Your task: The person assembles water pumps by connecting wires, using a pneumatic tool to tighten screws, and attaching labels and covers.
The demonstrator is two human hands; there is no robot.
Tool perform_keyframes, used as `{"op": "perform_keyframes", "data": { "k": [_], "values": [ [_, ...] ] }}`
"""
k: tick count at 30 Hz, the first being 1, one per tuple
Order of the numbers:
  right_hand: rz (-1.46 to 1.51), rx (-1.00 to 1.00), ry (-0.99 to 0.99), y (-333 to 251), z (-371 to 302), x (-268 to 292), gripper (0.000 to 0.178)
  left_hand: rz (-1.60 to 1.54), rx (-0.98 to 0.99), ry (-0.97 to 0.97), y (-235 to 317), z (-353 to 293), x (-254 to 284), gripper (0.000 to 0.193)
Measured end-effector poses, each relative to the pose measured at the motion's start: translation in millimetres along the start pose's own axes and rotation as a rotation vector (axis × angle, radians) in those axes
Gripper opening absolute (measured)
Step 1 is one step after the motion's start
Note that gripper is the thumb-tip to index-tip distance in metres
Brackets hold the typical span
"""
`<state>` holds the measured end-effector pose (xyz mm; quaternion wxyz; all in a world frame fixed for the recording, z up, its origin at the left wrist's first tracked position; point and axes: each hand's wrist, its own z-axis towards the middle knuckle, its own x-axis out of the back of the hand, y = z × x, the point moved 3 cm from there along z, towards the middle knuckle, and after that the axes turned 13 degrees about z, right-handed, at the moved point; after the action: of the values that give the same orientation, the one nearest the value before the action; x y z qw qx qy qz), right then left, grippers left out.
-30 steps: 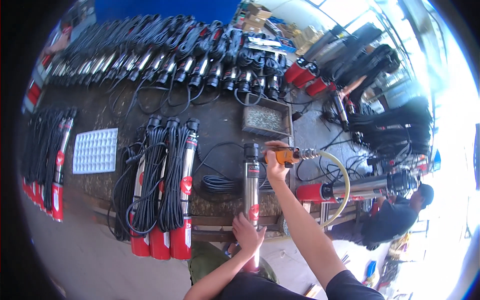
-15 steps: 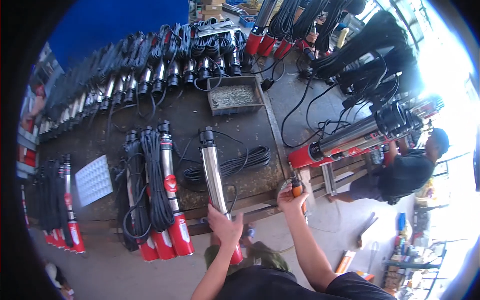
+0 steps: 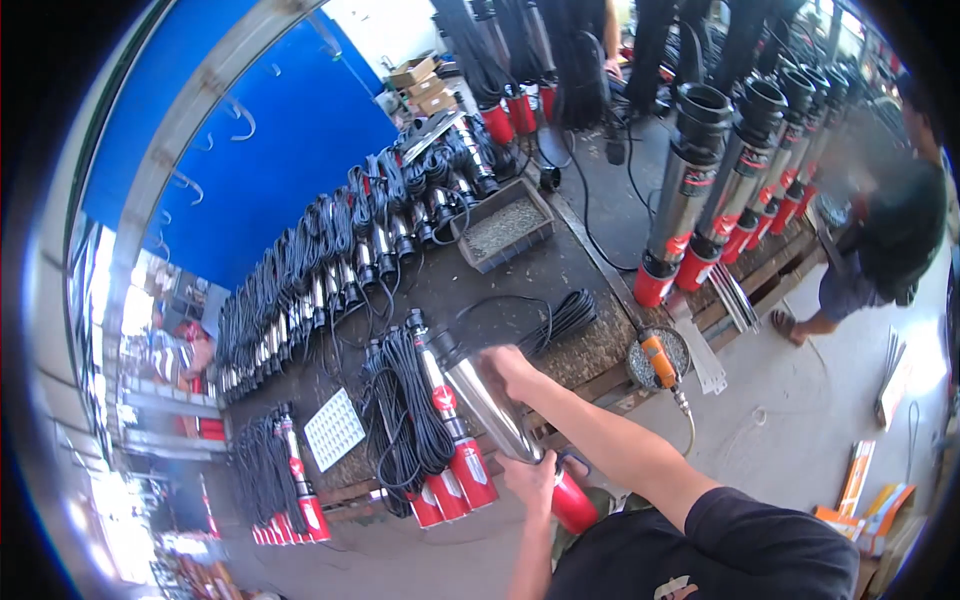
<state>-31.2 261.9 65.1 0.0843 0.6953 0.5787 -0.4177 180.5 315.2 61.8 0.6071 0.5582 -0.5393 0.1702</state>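
Note:
A submersible pump (image 3: 488, 404) with a silver barrel, black top and red base leans over the table's front edge toward me. My left hand (image 3: 532, 482) is wrapped round its lower barrel, just above the red part. Beside the upper barrel is my right hand (image 3: 508, 372), its fingers curled in and slightly blurred; whatever they hold is hidden. A coil of black cable (image 3: 565, 318) lies behind that hand. An orange power screwdriver (image 3: 658, 360) rests on a round bowl of small metal parts (image 3: 640, 370) at the table edge, with a hose attached.
Bundled pumps with coiled cables (image 3: 440, 440) lie to the left, beside a white gridded tray (image 3: 335, 430). A bin of small parts (image 3: 505, 225) sits farther back, near a long row of pumps (image 3: 330, 280). Upright pumps (image 3: 690, 180) stand at right; a person (image 3: 890, 210) is beyond them.
My right hand has let go of the orange screwdriver, now on the bowl, and moved left to the pump. My left hand still grips the pump. The view has swung to the right.

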Motion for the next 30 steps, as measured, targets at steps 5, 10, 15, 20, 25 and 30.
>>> {"op": "perform_keyframes", "data": {
  "k": [5,10,15,20,25,30],
  "values": [
    [-0.599,0.836,-0.46,-44,-79,10,0.035,-0.224,-0.068,-0.074,5,11,-36,0.071],
    [-1.194,0.471,0.188,31,-159,201,0.074,-0.696,-0.018,-0.489,18,34,-100,0.056],
    [-0.857,-0.217,0.084,94,-209,257,0.079,-0.507,0.093,-0.378,15,28,-123,0.066],
    [-0.91,-0.213,0.067,76,-205,255,0.097,0.315,-0.161,-0.128,37,20,-101,0.084],
    [-1.042,-0.282,0.092,74,-201,251,0.116,0.138,-0.077,-0.198,32,15,-101,0.098],
    [-1.134,-0.235,0.05,80,-184,261,0.106,0.266,-0.007,-0.229,69,16,-90,0.1]
  ]
}}
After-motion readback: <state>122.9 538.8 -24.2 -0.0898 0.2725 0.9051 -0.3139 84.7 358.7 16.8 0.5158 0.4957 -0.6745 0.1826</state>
